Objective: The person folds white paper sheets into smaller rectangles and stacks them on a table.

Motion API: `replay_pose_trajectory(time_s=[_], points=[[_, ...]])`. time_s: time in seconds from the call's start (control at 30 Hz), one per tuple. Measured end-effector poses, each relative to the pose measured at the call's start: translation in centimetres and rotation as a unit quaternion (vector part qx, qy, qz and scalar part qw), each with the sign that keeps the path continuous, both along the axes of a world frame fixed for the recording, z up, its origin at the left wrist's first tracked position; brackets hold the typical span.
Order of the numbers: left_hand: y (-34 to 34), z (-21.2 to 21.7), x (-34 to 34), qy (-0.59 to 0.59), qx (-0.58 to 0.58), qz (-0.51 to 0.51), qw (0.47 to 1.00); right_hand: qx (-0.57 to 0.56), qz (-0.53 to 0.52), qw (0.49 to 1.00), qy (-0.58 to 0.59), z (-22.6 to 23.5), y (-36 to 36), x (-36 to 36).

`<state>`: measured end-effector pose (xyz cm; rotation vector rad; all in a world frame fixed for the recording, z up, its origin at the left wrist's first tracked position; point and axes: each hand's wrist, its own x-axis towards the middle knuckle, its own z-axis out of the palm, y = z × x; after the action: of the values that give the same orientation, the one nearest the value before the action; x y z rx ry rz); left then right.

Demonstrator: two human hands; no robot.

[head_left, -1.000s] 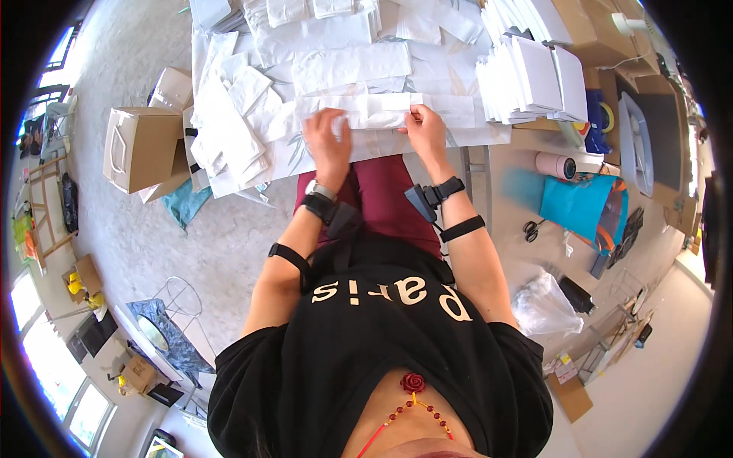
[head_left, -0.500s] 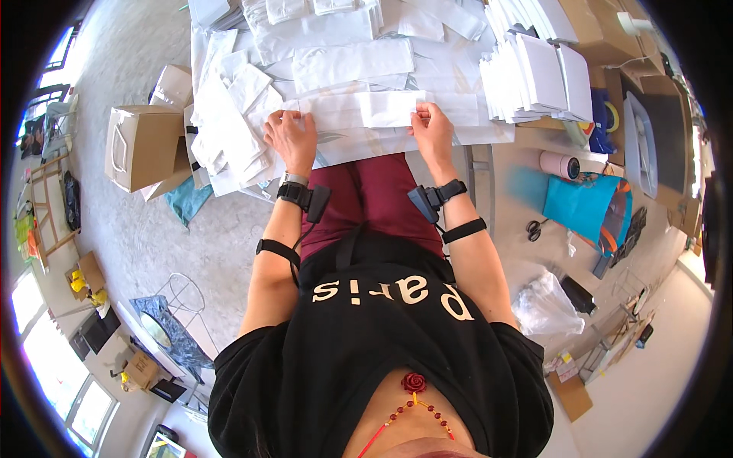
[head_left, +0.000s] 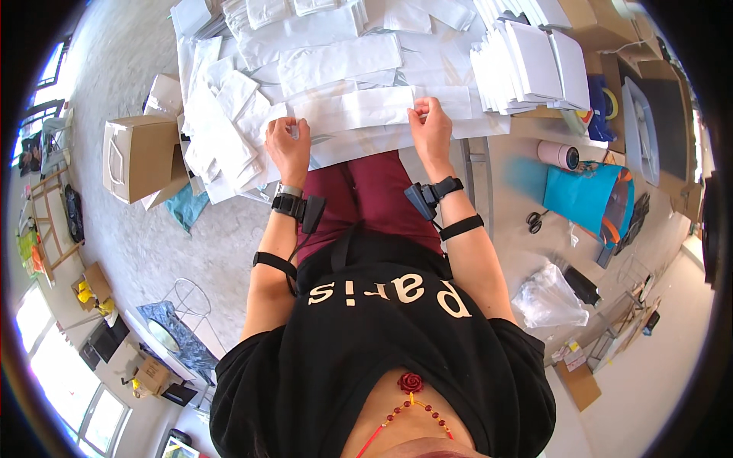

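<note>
Almost no bare table [head_left: 489, 145] surface; covered from upper left to upper right by loose white paper bags [head_left: 336, 57]. Blocked at upper right by a tall upright stack of white bags [head_left: 534, 65], just beside the right hand [head_left: 430, 126]. Crowded at left by an overhanging heap of bags [head_left: 217, 141], touching the left hand [head_left: 289, 145]. Open passage only between both hands, above the long folded bag [head_left: 359, 109], and at the near table edge toward the lap.
</note>
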<state>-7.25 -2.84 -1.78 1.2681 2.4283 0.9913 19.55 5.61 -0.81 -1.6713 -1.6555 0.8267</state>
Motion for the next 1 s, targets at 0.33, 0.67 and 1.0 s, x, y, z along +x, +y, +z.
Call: replay_pose_trajectory(time_s=[0.33, 0.67, 1.0], points=[[0.20, -0.14, 0.31, -0.029, 0.034, -0.004, 0.999, 0.004, -0.007, 1.000, -0.008, -0.36, 0.10, 0.44], [0.11, 0.17, 0.35, -0.007, 0.004, -0.002, 1.000, 0.004, -0.009, 1.000, -0.007, -0.46, 0.15, 0.58], [0.14, -0.08, 0.17, -0.005, 0.013, -0.001, 1.000, 0.009, -0.010, 1.000, -0.019, -0.81, 0.15, 0.59]])
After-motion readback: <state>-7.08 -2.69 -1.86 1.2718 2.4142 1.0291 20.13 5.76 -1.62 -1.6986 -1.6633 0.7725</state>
